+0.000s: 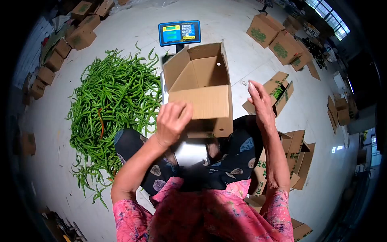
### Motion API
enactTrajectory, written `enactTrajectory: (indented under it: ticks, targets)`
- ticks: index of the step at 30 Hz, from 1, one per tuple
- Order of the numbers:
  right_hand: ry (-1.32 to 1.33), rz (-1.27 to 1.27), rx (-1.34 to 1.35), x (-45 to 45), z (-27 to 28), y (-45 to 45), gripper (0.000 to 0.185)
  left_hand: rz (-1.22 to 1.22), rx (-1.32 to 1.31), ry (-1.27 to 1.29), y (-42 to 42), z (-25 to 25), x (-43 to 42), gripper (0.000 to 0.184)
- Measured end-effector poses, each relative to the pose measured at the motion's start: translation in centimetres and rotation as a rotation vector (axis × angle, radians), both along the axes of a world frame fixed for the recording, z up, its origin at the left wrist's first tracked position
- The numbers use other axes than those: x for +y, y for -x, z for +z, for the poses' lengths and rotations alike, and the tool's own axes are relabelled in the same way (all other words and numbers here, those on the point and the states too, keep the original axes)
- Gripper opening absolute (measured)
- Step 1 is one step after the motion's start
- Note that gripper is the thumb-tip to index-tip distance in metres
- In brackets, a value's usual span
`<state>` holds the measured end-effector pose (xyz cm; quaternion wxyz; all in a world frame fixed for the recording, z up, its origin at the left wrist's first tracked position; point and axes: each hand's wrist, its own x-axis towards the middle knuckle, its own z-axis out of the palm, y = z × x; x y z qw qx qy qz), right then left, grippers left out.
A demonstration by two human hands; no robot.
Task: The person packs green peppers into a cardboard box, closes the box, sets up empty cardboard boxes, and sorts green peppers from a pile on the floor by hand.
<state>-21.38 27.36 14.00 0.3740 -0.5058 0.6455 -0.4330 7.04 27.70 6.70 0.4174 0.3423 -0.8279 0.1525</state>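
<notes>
While the open brown cardboard box (200, 101) stands just past the knees, the two hands are raised near its sides. Its top is open, and some of its bare inside shows. One wide flap on the near side sticks out toward the person, and its edge hides part of the box below.

The left hand (173, 121) is by the left corner of that flap. Its fingers are curled in, and the back of the hand faces up. I cannot tell if the fingertips are together, or if they touch the flap. The left arm is bent and comes up from the lower left, over the dark trousers with leaf shapes (242, 147).

The right hand (260, 103) is open, to the right of the box and apart from it. Its fingers point up and away from the body, and it holds nothing. The right arm reaches almost straight forward from the pink sleeve (279, 209).

Between the box and the right hand there is a strip of bare pale floor (238, 70). The left side has less room, because a big heap of long thin green peppers (117, 92) lies close by. Behind the box is a blue scale display with buttons (179, 33). Past the right hand, a printed brown box with green things inside (285, 98) lies on the floor.
</notes>
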Motion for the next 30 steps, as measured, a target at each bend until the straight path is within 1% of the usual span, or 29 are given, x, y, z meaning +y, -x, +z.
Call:
enactTrajectory:
  ticks: [3,6,8,9,12,13,16,17,19,20,21,22,23,24,25,26,28,29,30]
  targets:
    - [-0.038,0.049,0.103,-3.2,-1.0,-1.9,0.079,-0.001,-0.013,-0.041,-0.8,-0.3,1.6,0.032]
    - [-0.105,0.105,-0.049,-6.1,-2.5,-2.3,0.089,-0.036,-0.079,-0.091,-1.5,-1.3,3.1,0.031]
    - [-0.121,0.1,-0.041,-6.5,-2.3,-2.9,0.1,-0.087,-0.105,-0.148,-1.6,-1.6,3.8,0.034]
    - [-0.129,0.11,-0.037,-6.8,-2.4,-2.9,0.1,-0.061,-0.105,-0.099,-1.3,-2.2,4.0,0.037]
    - [-0.173,0.149,-0.033,-7.2,-2.4,-2.9,0.102,-0.076,-0.196,-0.257,-0.5,-2.6,5.1,0.036]
    - [-0.187,0.166,-0.034,-7.4,-2.2,-3.1,0.102,-0.16,-0.146,-0.26,-0.4,-2.7,4.8,0.032]
    - [-0.218,0.205,-0.088,-8.2,-1.2,-3.6,0.113,-0.255,-0.339,-0.349,0.1,-2.5,4.7,0.034]
    - [-0.237,0.217,-0.056,-7.8,0.0,-4.2,0.109,-0.284,-0.438,-0.464,0.5,-1.9,4.9,0.032]
    - [-0.239,0.181,0.059,-7.2,0.6,-4.3,0.103,-0.35,-0.217,-0.411,1.1,-3.2,5.2,0.024]
    - [-0.241,0.164,0.117,-7.0,0.8,-4.3,0.099,-0.37,-0.161,-0.387,1.1,-3.6,5.5,0.023]
    - [-0.302,0.19,0.242,-7.1,1.6,-4.0,0.09,-0.389,-0.106,-0.362,1.1,-3.9,5.8,0.022]
    - [-0.282,0.187,0.24,-7.4,0.3,-2.8,0.074,-0.398,-0.106,-0.338,0.7,-4.1,6.2,0.023]
    - [-0.296,0.225,0.242,-7.3,0.2,-1.3,0.066,-0.406,-0.105,-0.314,0.3,-4.3,6.6,0.024]
    - [-0.309,0.263,0.244,-7.0,0.5,-0.4,0.058,-0.396,-0.093,-0.344,0.0,-4.3,7.0,0.026]
    - [-0.243,0.223,0.106,-6.2,0.3,-0.1,0.047,-0.387,-0.081,-0.374,-0.5,-4.4,7.4,0.028]
    - [-0.304,0.21,0.072,-5.4,0.9,0.3,0.046,-0.379,-0.068,-0.403,-0.8,-4.4,7.8,0.03]
    - [-0.279,0.192,-0.014,-4.1,0.4,0.7,0.047,-0.404,-0.073,-0.439,-1.4,-5.6,9.0,0.039]
    - [-0.222,0.2,-0.103,-3.7,0.1,0.5,0.048,-0.411,-0.078,-0.456,-1.6,-6.0,9.4,0.044]
    - [-0.166,0.21,-0.196,-3.5,-0.3,0.1,0.048,-0.402,-0.041,-0.477,-1.6,-5.9,9.5,0.043]
